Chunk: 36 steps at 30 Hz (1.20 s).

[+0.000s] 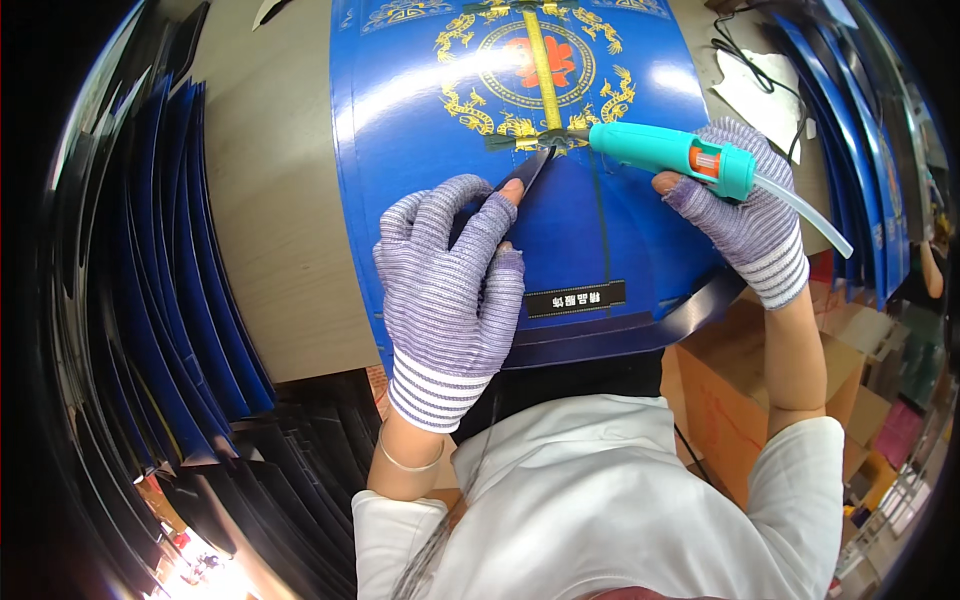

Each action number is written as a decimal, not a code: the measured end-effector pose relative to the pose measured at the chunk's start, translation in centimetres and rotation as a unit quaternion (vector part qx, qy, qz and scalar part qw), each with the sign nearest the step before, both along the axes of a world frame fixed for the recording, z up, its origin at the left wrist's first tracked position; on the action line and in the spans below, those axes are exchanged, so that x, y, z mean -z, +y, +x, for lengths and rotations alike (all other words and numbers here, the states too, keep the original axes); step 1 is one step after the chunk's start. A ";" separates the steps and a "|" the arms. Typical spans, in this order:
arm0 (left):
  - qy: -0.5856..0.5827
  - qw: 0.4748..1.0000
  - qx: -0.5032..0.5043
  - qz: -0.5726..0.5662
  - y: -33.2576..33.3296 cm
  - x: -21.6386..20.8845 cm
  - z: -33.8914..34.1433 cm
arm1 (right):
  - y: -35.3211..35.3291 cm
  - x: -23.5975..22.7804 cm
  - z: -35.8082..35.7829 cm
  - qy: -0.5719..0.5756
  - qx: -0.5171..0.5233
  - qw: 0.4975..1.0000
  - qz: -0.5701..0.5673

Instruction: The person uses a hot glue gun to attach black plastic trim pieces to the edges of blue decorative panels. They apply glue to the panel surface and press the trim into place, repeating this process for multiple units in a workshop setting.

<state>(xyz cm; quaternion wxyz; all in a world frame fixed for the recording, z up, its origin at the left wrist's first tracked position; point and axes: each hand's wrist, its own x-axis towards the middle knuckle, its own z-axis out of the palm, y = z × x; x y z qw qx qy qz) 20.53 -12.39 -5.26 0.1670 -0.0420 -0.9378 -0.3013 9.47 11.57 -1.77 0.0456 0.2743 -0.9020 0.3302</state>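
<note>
A glossy blue printed board with gold dragons and a red emblem lies before me. Down its middle runs a yellow ribbon, crossed at its near end by a short dark gold band. My right hand, in a striped fingerless-tip glove, is closed round a teal hot glue gun. Its nozzle points left at the band. A translucent glue stick juts from its back. My left hand, gloved alike, pinches a dark, narrow pointed tool. The tool's tip meets the band; its exact kind is unclear.
Blue boards stand in a row at the left, with more blue boards at the right. A white paper scrap and a black cable lie on the table. A cardboard box sits below, at the right.
</note>
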 end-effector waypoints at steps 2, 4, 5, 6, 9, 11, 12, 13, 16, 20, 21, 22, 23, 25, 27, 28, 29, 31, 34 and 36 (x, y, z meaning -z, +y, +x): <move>-0.014 1.000 0.002 -0.006 0.0 -0.3 0.0 | -0.2 -0.1 0.2 -0.027 0.009 1.000 -0.009; -0.019 1.000 0.000 -0.015 0.2 -0.4 -0.1 | -0.2 -0.2 0.3 -0.028 0.009 1.000 -0.006; -0.017 1.000 -0.003 -0.022 0.3 -0.3 -0.2 | -0.2 -0.3 0.3 -0.028 0.009 1.000 -0.005; -0.014 0.999 -0.008 -0.029 0.4 -0.4 -0.2 | -0.3 -0.3 0.4 -0.031 0.009 0.999 -0.006; -0.027 0.999 -0.023 -0.037 0.5 -0.7 -0.3 | -0.1 -0.4 0.3 -0.019 0.002 1.000 -0.010; -0.036 0.999 -0.025 -0.023 0.5 -0.6 -0.2 | 0.3 -0.4 0.0 0.013 -0.012 1.000 -0.013; -0.041 0.999 -0.025 -0.017 0.4 -0.6 -0.2 | 0.3 -0.5 0.0 0.015 -0.019 1.000 -0.010; -0.040 0.999 -0.025 -0.018 0.4 -0.5 -0.2 | 0.4 -0.6 -0.1 0.018 -0.026 0.999 -0.007; -0.035 0.999 -0.024 -0.021 0.3 -0.3 -0.3 | 0.1 -0.5 -0.1 0.026 -0.046 0.999 -0.002; -0.025 0.999 -0.018 -0.024 0.4 -0.1 -0.5 | -0.4 -0.3 -0.2 0.069 -0.049 0.996 0.023; -0.024 0.999 -0.017 -0.026 0.3 -0.1 -0.5 | -0.3 -0.2 -0.5 0.075 -0.057 0.995 0.034; -0.021 0.999 -0.017 -0.026 0.3 -0.2 -0.5 | -0.2 -0.3 -0.5 0.083 -0.060 0.994 0.036; -0.019 0.999 -0.017 -0.025 0.3 -0.2 -0.5 | -0.1 -0.5 -0.4 0.090 -0.063 0.993 0.037; -0.018 0.999 -0.019 -0.021 0.3 -0.1 -0.5 | 0.6 -1.0 -0.1 0.084 -0.060 0.992 0.070; -0.021 0.999 -0.021 -0.018 0.4 -0.1 -0.5 | 1.6 -1.4 0.5 0.054 -0.044 0.989 0.128; -0.019 0.999 -0.022 -0.019 0.4 -0.1 -0.5 | 1.7 -1.4 0.6 0.044 -0.043 0.991 0.123; -0.017 0.999 -0.024 -0.021 0.4 0.0 -0.5 | 1.8 -1.4 0.6 0.033 -0.042 0.992 0.117; -0.011 0.999 -0.021 -0.021 0.4 0.0 -0.6 | 1.7 -1.5 0.3 0.053 -0.059 0.991 0.105; -0.007 1.000 -0.021 -0.019 0.4 0.0 -0.6 | 0.3 -1.2 -0.8 0.094 -0.090 0.986 0.104; -0.009 1.000 -0.022 -0.016 0.4 0.0 -0.6 | 0.0 -0.9 -0.8 0.056 -0.063 0.988 0.131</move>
